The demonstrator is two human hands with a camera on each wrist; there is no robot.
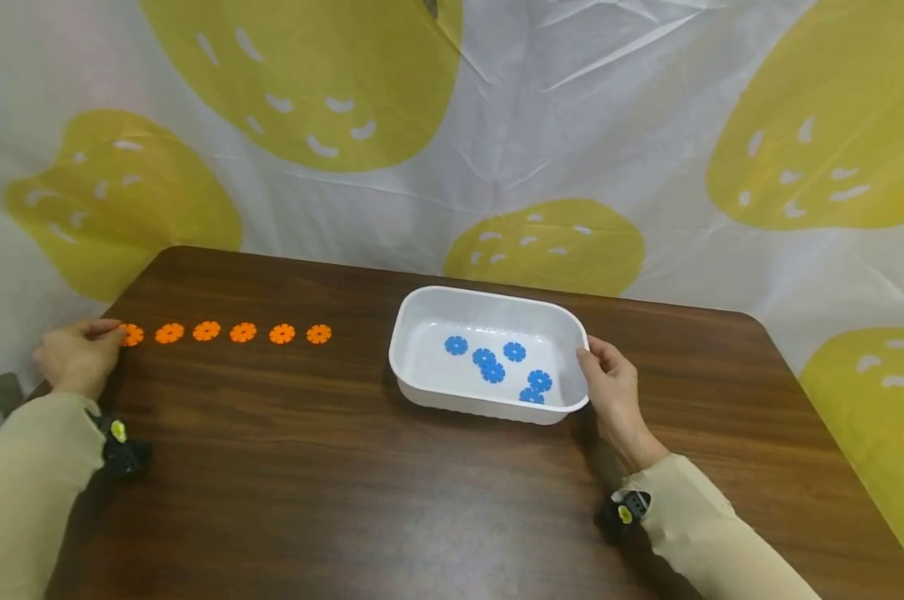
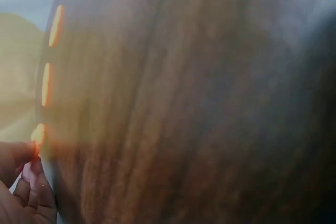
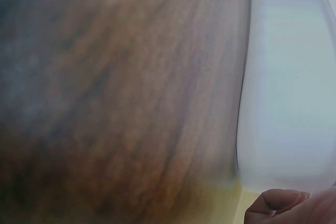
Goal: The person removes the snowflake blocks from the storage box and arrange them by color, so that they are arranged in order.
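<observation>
My left hand [image 1: 82,354] pinches the leftmost orange notched disc [image 1: 132,335] between thumb and fingers, near the table's left edge. That same orange disc also appears at the fingertips in the left wrist view. Several more orange discs [image 1: 243,332] lie flat to its right in a spaced row. With thumb over the rim, my right hand [image 1: 612,385] grips the right end of a white plastic tub [image 1: 459,401]; its fingers are partly hidden behind the wall. Inside the tub lie several blue notched discs [image 1: 515,352], some overlapping. The right wrist view shows the tub's outer side and my thumb.
The dark wood-grain table [image 1: 362,492] has rounded far corners. Behind it hangs a white curtain [image 1: 571,125] printed with yellow fruit, close to the far edge. A dark device is strapped on each wrist.
</observation>
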